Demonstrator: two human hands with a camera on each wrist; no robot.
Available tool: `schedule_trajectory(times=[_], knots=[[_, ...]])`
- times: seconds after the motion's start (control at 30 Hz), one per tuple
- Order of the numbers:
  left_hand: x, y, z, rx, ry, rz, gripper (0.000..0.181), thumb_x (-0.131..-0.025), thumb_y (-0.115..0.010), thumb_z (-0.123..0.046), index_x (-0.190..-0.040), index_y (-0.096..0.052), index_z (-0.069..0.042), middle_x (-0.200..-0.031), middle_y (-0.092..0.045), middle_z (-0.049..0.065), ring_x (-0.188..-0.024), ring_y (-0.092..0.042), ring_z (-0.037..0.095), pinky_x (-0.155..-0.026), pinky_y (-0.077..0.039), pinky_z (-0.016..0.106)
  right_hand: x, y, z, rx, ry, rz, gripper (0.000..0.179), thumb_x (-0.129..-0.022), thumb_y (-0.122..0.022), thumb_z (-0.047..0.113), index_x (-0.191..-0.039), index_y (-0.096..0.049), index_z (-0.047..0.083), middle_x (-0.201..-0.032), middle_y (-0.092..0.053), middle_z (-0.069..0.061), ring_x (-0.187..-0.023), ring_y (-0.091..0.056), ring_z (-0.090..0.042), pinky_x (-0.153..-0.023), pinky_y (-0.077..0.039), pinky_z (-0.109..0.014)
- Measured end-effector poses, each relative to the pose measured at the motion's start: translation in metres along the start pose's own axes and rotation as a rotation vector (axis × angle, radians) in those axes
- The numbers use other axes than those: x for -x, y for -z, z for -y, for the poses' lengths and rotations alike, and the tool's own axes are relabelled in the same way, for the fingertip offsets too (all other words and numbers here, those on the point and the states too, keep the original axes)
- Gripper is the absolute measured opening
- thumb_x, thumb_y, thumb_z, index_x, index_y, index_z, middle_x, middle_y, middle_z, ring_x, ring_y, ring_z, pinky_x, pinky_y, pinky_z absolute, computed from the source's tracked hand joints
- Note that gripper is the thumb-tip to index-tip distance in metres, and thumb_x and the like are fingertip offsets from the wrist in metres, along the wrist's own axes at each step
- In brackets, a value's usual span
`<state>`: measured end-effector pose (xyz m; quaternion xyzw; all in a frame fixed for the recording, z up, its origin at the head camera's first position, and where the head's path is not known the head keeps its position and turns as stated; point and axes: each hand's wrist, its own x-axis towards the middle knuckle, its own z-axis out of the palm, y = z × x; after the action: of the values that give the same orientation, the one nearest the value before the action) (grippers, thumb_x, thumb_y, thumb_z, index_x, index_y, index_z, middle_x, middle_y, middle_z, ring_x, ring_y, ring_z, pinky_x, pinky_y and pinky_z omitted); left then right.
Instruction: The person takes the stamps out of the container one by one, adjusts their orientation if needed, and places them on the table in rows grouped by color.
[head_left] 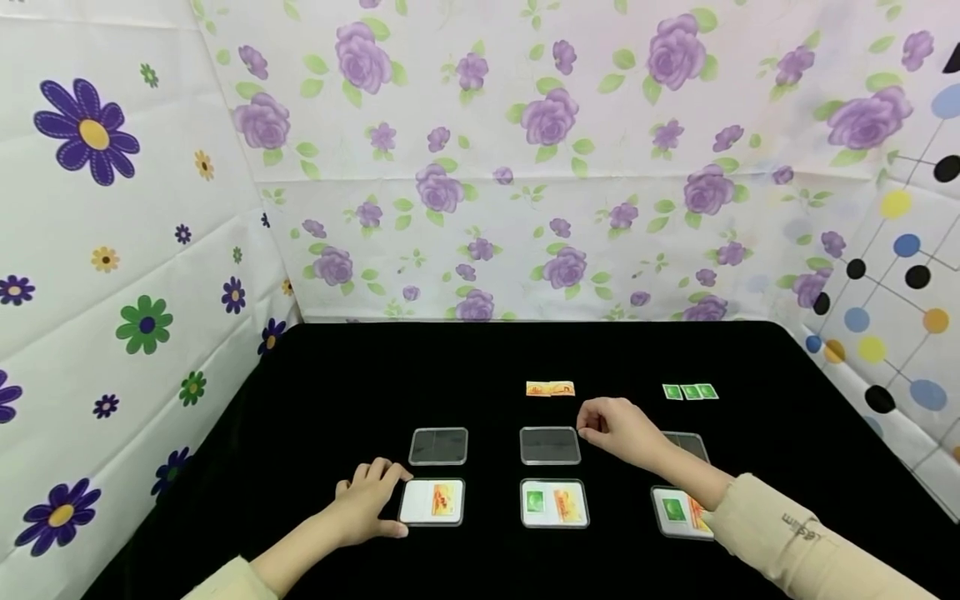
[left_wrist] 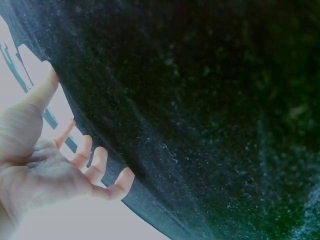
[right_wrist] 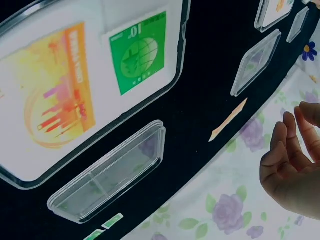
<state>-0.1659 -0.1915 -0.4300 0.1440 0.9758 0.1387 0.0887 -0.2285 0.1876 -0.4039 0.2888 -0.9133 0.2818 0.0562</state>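
Observation:
My left hand (head_left: pixel 363 504) lies beside the front-left clear case (head_left: pixel 416 503), index fingertip and thumb right at its left corners, the other fingers loosely bent. That case has a white insert with one orange stamp (head_left: pixel 445 500). Over the table, at the right edge of the middle clear lid (head_left: pixel 550 447), hovers my right hand (head_left: pixel 613 428). In the right wrist view its fingers curve loosely and nothing shows between them. The front-middle case (head_left: pixel 546 519) holds a green and an orange stamp. My right forearm partly covers the front-right case (right_wrist: pixel 100 75), filled the same way.
Behind the cases lie orange stamps (head_left: pixel 550 389) at the centre and three green stamps (head_left: pixel 691 392) farther right. Another clear lid (head_left: pixel 438 447) sits back left, and a third lid (right_wrist: pixel 107 175) is partly behind my right arm. Flowered cloth (head_left: pixel 480 208) walls the black table (head_left: pixel 375 375).

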Motion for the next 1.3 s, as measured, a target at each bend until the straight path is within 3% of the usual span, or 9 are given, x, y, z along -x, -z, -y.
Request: schedule_trajectory(times=[0.77, 1.07, 1.3], knots=[[0.001, 0.000, 0.000, 0.001, -0.005, -0.008, 0.063, -0.066, -0.083, -0.033, -0.116, -0.052, -0.013, -0.123, -0.048, 0.016, -0.113, -0.045, 0.040, -0.082, -0.039, 0.063, -0.016, -0.012, 0.030, -0.098, 0.118, 0.059, 0.007, -0.085, -0.066, 0.005, -0.081, -0.063, 0.010, -0.070, -0.056, 0.005, -0.059, -0.041, 0.000, -0.054, -0.038, -0.018], [0.001, 0.001, -0.001, -0.001, -0.016, -0.011, 0.063, -0.066, -0.083, -0.032, -0.117, -0.052, -0.012, -0.122, -0.048, 0.016, -0.113, -0.045, 0.040, -0.083, -0.039, 0.063, -0.019, -0.031, 0.045, -0.113, 0.132, 0.081, 0.008, -0.084, -0.068, 0.005, -0.081, -0.063, 0.011, -0.070, -0.059, 0.004, -0.059, -0.044, 0.003, -0.053, -0.041, -0.017], [0.002, 0.001, -0.001, -0.001, -0.015, -0.009, 0.062, -0.067, -0.083, -0.031, -0.117, -0.052, -0.012, -0.122, -0.047, 0.016, -0.111, -0.045, 0.039, -0.082, -0.039, 0.062, -0.020, -0.040, 0.061, -0.099, 0.098, 0.104, 0.010, -0.083, -0.069, 0.008, -0.078, -0.062, 0.013, -0.069, -0.056, 0.006, -0.054, -0.039, 0.004, -0.050, -0.038, -0.016]])
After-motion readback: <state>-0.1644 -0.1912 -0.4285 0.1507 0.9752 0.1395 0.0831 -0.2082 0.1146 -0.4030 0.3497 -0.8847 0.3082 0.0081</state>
